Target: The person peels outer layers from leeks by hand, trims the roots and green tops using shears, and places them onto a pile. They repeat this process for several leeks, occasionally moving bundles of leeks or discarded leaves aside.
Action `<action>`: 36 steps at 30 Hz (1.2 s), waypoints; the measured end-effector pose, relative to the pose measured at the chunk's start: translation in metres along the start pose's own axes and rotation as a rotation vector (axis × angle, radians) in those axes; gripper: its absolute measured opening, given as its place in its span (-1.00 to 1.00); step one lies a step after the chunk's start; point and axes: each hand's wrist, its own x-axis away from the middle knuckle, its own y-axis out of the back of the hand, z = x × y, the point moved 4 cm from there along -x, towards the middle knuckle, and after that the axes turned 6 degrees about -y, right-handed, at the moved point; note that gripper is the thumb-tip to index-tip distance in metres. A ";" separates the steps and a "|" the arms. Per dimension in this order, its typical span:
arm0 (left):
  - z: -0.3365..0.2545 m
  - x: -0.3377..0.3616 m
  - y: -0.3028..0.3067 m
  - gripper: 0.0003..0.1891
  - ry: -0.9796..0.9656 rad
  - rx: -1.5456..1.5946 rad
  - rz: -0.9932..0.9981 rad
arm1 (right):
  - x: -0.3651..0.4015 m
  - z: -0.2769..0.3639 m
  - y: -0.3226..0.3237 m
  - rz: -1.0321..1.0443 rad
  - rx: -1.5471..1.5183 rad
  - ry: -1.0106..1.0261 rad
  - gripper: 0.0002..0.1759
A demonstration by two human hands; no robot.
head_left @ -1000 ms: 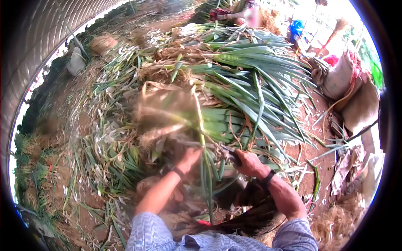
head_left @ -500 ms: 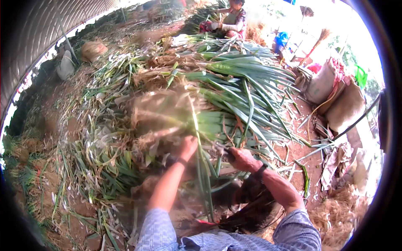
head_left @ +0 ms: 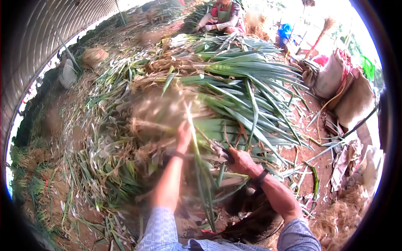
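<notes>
My left hand [head_left: 183, 136] is blurred, its fingers closed at the pale stem of a long green onion [head_left: 196, 157]. That onion's leaves hang down toward my lap. In my right hand [head_left: 243, 161] is a black-handled tool [head_left: 226, 154] with a greyish metal part pointing up and left toward the stem; its exact kind is unclear. Just beyond both hands lies a heap of green onions [head_left: 251, 102], roots to the left and green leaves to the right. The roots [head_left: 146, 127] near my left hand are smeared by blur.
Stripped leaves and scraps [head_left: 104, 154] cover the ground on the left. At the far end of the heap sits another person [head_left: 224, 19]. Full sacks [head_left: 351, 98] stand on the right, above a pile of dry roots [head_left: 335, 217]. A ribbed wall [head_left: 37, 46] curves up at the left.
My left hand has moved up and slightly left, along with the onion's stem. My right hand and the tool have shifted only a little. The far person now sits more upright.
</notes>
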 end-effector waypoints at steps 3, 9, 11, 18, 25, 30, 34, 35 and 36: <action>-0.001 -0.001 -0.006 -0.71 0.104 0.082 0.018 | -0.013 -0.001 0.006 -0.023 -0.010 -0.009 -0.75; -0.012 0.021 -0.006 -0.77 0.253 0.150 0.134 | -0.027 -0.003 0.003 -0.033 -0.077 0.004 -0.76; -0.010 0.033 -0.001 -0.76 0.245 0.136 0.176 | -0.029 -0.002 0.000 -0.035 -0.079 0.003 -0.73; -0.031 0.091 0.004 -0.82 0.415 0.113 0.345 | -0.036 -0.002 -0.007 0.017 -0.008 -0.122 -0.67; -0.014 0.111 0.006 -0.84 0.598 0.206 0.327 | -0.032 -0.005 -0.010 0.052 0.022 -0.105 -0.59; -0.018 0.117 0.008 -0.82 0.490 0.197 0.418 | -0.028 0.005 -0.013 0.013 -0.013 0.064 -0.63; -0.029 0.131 0.012 -0.79 0.633 0.269 0.381 | -0.028 0.014 -0.004 0.034 -0.009 0.025 -0.67; -0.023 0.132 0.015 -0.78 0.614 0.296 0.386 | -0.028 0.017 -0.007 0.063 -0.025 0.084 -0.69; -0.016 0.133 0.018 -0.77 0.599 0.323 0.392 | -0.026 0.018 -0.010 0.094 -0.042 0.140 -0.70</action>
